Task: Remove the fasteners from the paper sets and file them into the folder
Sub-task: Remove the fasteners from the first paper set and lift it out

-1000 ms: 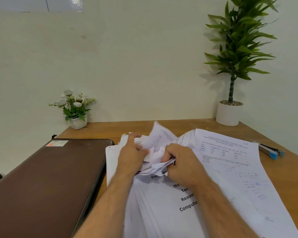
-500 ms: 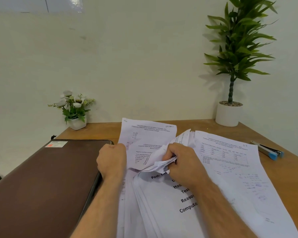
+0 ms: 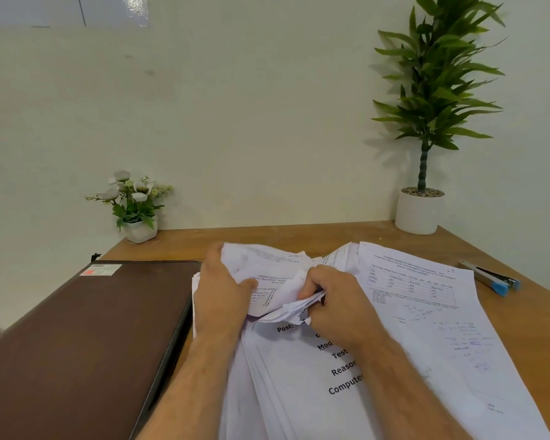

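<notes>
Over papers (image 3: pixel 299 392), both hands (image 3: pixel 283 300) clenched.

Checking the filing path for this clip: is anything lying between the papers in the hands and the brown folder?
Nothing visible. The folder lies shut directly beside the papers, which the left hand and right hand grip. Only its closed cover bars filing.

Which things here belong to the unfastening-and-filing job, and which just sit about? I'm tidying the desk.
Job: left hand and right hand gripping the crumpled paper set; loose sheets; closed brown folder; blue-tipped stapler-like tool.
Idle: flower pot; tall potted plant.
</notes>
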